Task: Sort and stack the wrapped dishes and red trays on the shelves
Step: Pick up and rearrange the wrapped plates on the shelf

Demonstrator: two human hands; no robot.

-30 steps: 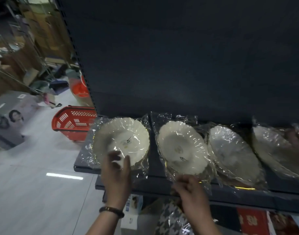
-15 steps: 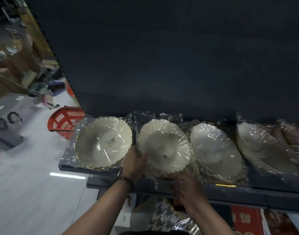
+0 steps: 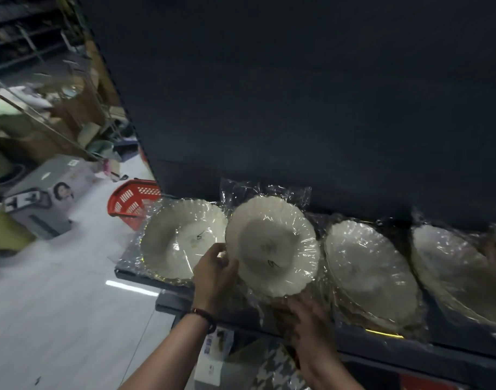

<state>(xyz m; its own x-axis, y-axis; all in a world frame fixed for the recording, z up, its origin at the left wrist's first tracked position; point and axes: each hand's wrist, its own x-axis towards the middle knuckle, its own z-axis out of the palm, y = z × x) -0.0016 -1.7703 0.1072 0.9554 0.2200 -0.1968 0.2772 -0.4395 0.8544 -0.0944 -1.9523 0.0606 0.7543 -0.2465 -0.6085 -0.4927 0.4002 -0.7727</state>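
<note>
Several white scalloped dishes in clear plastic wrap stand in a row on a dark shelf (image 3: 382, 349). The second wrapped dish (image 3: 272, 244) is tilted up and lifted, overlapping the leftmost dish (image 3: 179, 237). My left hand (image 3: 216, 273) grips its left rim. My right hand (image 3: 306, 322) holds its lower edge from beneath. Two more wrapped dishes lie to the right, a third (image 3: 373, 271) and a fourth (image 3: 455, 271). No red tray shows clearly on the shelf.
A dark back panel (image 3: 297, 108) rises behind the shelf. A red shopping basket (image 3: 131, 201) sits on the pale floor left of the shelf end. Boxes and wire racks crowd the far left. Packaged goods lie on the lower shelf under my arms.
My left hand left the leftmost dish and took the second dish's left rim. Together with my right hand, that dish has risen and tilted, now overlapping the first.
</note>
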